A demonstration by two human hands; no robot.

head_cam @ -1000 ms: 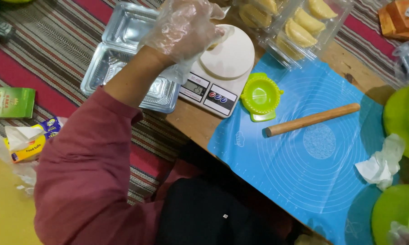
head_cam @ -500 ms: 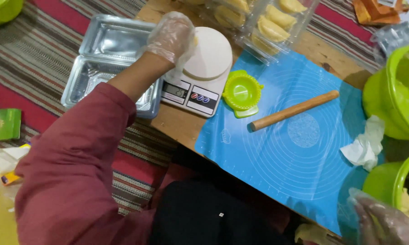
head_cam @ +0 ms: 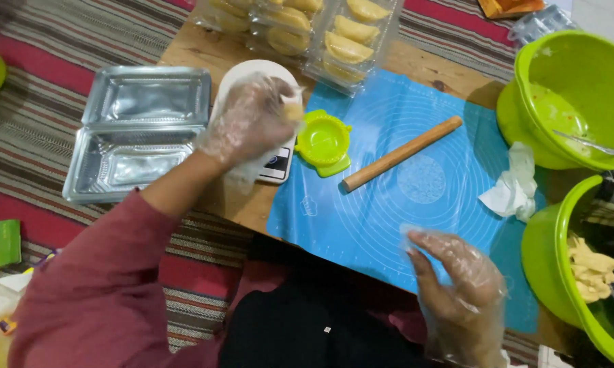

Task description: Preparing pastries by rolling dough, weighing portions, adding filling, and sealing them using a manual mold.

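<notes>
My left hand (head_cam: 249, 123), in a clear plastic glove, hovers over the white kitchen scale (head_cam: 259, 75) and pinches a small piece of pale dough (head_cam: 293, 109) in its fingertips. Just to its right lies a lime-green dumpling press (head_cam: 324, 140) on the blue silicone mat (head_cam: 361, 211). My right hand (head_cam: 457, 286), also gloved, rests at the mat's near edge with fingers apart and nothing in it. A wooden rolling pin (head_cam: 402, 153) lies diagonally on the mat between the two hands.
Clear trays of folded pastries (head_cam: 341, 34) stand at the back. Open foil containers (head_cam: 140, 133) lie left of the scale. A green bowl with a spoon (head_cam: 572, 102) and another holding dough pieces (head_cam: 586, 266) stand right, with a crumpled tissue (head_cam: 514, 187) between.
My left hand has lifted a piece of dough off the scale and drawn toward me. My right hand has come into view at the mat's near edge.
</notes>
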